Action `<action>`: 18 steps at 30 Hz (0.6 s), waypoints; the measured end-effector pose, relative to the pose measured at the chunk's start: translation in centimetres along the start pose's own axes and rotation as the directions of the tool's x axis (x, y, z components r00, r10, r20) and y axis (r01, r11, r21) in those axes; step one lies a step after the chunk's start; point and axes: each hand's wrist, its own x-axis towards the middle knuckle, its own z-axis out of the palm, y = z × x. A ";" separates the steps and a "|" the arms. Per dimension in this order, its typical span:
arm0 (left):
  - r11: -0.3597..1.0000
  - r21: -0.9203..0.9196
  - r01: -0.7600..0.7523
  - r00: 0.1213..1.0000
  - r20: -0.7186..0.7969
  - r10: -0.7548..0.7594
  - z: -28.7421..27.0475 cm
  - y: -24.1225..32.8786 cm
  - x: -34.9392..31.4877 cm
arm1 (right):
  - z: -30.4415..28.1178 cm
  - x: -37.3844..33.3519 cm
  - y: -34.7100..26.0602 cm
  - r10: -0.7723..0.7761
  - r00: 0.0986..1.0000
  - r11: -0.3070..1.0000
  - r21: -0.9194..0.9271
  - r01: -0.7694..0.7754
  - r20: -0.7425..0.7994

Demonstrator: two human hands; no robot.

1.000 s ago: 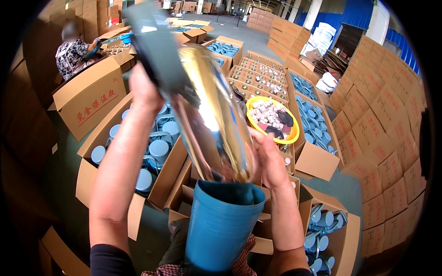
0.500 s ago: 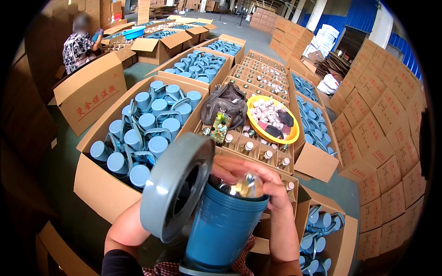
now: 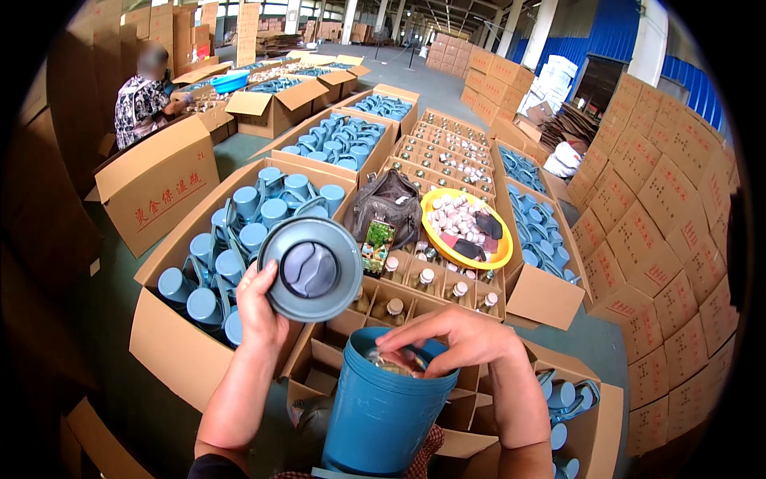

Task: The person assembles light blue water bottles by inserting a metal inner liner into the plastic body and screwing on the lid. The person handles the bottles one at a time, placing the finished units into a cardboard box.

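Observation:
My left hand (image 3: pixel 263 303) grips the edge of a round blue-grey plastic cap (image 3: pixel 341 239), its dark centre facing me. Right of it stands a blue cylindrical flask shell (image 3: pixel 383 411), slightly tilted, with its threaded mouth upward. My right hand (image 3: pixel 467 343) arches over that mouth. Its thumb and fingers reach inside and close around a shiny silvery glass liner (image 3: pixel 392 363), mostly hidden by the shell. Just beyond is a divided carton with pale-capped glass liners (image 3: pixel 425 279) in its compartments.
Cartons of blue flask shells stand on the left (image 3: pixel 252 235) and right (image 3: pixel 536 227). A yellow basin (image 3: pixel 503 255) of small pale caps, a dark bag (image 3: pixel 387 207) and a phone (image 3: pixel 377 247) lie on the divided cartons. Stacked boxes (image 3: pixel 646 215) line the right. Another person (image 3: pixel 144 100) works far left.
The cap has moved left and away from the shell, turning from edge-on to face me. The shiny liner has sunk lower into the shell, with my right hand over it.

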 end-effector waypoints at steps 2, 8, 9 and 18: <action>0.977 0.155 -0.148 0.988 -0.014 0.152 0.3 -0.2 -0.6 | 0.1 0.2 -1.7 0.175 0.984 0.979 -0.113 -0.172 0.014; 0.725 0.495 -0.478 0.876 0.211 0.433 2.6 -0.3 -3.7 | 1.0 1.4 -1.9 0.117 0.979 0.982 -0.126 -0.139 -0.169; 0.670 0.505 -0.544 0.837 0.265 0.479 2.6 -0.3 -4.2 | 1.7 1.3 -0.5 0.138 0.948 0.990 0.064 -0.124 -0.288; 0.572 0.360 -0.737 0.554 0.807 0.207 6.2 -0.2 -3.4 | 5.7 0.7 7.8 -0.010 0.560 0.544 0.465 0.698 -0.829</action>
